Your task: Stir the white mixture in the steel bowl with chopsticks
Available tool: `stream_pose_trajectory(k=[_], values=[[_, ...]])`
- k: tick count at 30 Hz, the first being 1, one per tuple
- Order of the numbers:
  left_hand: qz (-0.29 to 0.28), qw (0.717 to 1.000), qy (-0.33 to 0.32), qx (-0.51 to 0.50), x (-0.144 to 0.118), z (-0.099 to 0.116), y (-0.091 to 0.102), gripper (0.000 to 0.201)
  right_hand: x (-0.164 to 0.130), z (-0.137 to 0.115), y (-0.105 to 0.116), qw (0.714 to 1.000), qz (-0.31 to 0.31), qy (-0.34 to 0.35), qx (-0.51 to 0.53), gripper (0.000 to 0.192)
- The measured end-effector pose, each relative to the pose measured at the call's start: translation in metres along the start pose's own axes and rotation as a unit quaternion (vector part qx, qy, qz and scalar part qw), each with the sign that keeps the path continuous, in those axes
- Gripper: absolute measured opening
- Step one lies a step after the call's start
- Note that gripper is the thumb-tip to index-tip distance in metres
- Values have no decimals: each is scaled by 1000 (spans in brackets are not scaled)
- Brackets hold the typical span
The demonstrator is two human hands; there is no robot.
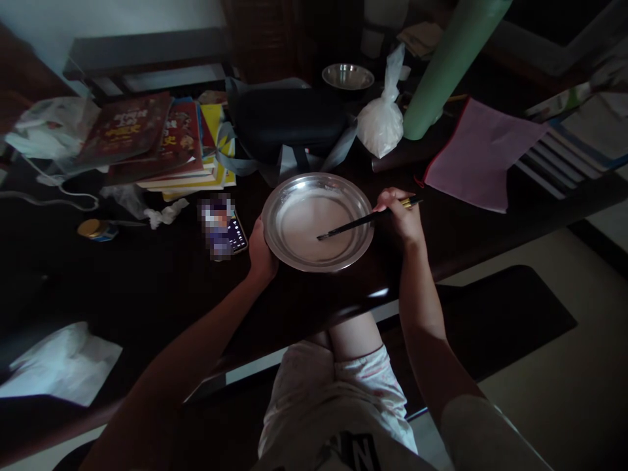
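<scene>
A shiny metal bowl [271,243] with a wide rim stands on the dark table in front of me. Pale, milky stuff [307,226] covers its bottom. My left hand [261,250] grips the bowl's left side, with most of the fingers hidden behind the rim. Black chopsticks [354,222] with gold-marked ends are held in my right hand [401,214] at the bowl's right edge. Their tips reach into the pale stuff near its middle. Just left of my left hand lies a lit phone [226,229].
Behind the bowl are a black bag [294,121], a knotted plastic bag of white powder [381,124] and a second metal bowl [348,76]. A green cylinder [449,72] leans at right, near a pink mesh pouch [483,157]. Books [161,140] and a small jar [97,229] are at left.
</scene>
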State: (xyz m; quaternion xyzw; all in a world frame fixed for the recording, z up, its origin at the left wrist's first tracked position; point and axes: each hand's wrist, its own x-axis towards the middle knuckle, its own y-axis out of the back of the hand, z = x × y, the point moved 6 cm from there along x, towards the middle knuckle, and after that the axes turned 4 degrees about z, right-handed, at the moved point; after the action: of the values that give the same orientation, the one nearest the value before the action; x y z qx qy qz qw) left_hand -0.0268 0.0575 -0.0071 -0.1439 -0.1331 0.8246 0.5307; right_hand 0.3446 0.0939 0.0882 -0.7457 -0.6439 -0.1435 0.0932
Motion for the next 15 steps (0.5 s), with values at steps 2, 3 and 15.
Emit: stream_pose_trajectory(k=[2, 3, 15], values=[[13, 1000, 0, 18, -2, 3, -1, 49, -1, 0, -5, 999, -30, -10, -10, 78], [16, 1000, 1, 25, -2, 4, -1, 48, -1, 0, -6, 999, -34, -14, -14, 78], [23, 999, -2, 31, -4, 7, -6, 43, 0, -2, -3, 1000, -18, -6, -16, 78]])
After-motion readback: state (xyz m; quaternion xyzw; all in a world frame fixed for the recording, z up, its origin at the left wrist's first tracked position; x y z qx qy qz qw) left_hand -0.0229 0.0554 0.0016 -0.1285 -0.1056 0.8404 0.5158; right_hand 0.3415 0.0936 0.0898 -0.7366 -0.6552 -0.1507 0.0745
